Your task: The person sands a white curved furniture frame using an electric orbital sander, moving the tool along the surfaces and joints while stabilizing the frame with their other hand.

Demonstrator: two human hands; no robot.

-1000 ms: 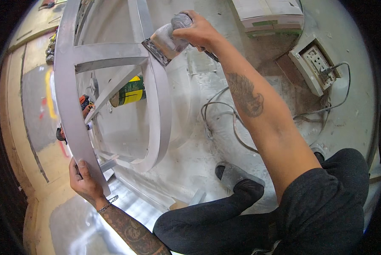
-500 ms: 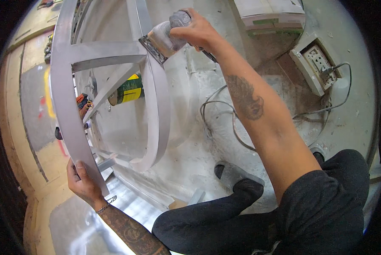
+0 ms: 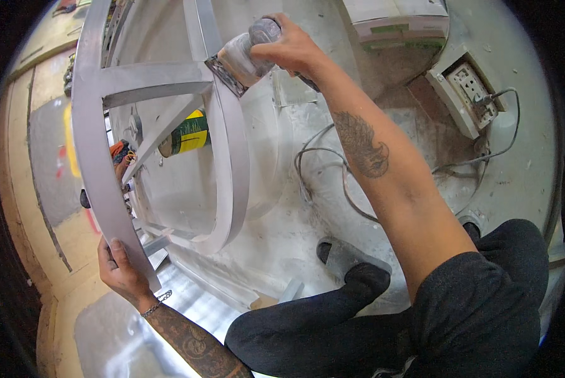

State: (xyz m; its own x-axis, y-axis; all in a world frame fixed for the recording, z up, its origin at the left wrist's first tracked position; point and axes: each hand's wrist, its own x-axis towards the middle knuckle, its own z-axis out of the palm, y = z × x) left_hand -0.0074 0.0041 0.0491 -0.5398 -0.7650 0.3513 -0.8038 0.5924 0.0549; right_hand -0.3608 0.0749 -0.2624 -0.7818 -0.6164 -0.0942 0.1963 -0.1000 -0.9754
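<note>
A pale grey-white frame (image 3: 88,138) with straight legs, crosspieces and a curved rail stands at the left. My right hand (image 3: 293,47) is wrapped round the top of a dusty power sander (image 3: 241,55). The sander's flat pad rests against the frame where the crosspiece meets the curved rail (image 3: 235,157). Lower left, my left hand (image 3: 122,268) grips the end of the frame's long outer leg, thumb on its face and fingers curled round the edge.
A green and yellow can (image 3: 189,133) lies behind the frame. Grey cable (image 3: 351,195) loops over the dusty floor towards a socket box (image 3: 470,94) with a plug in it. A white carton (image 3: 399,28) stands at the far right. My slippered foot (image 3: 351,258) is below the frame.
The frame has shifted very slightly to the left in the picture. Both hands keep their grips, and the sander stays at the same joint.
</note>
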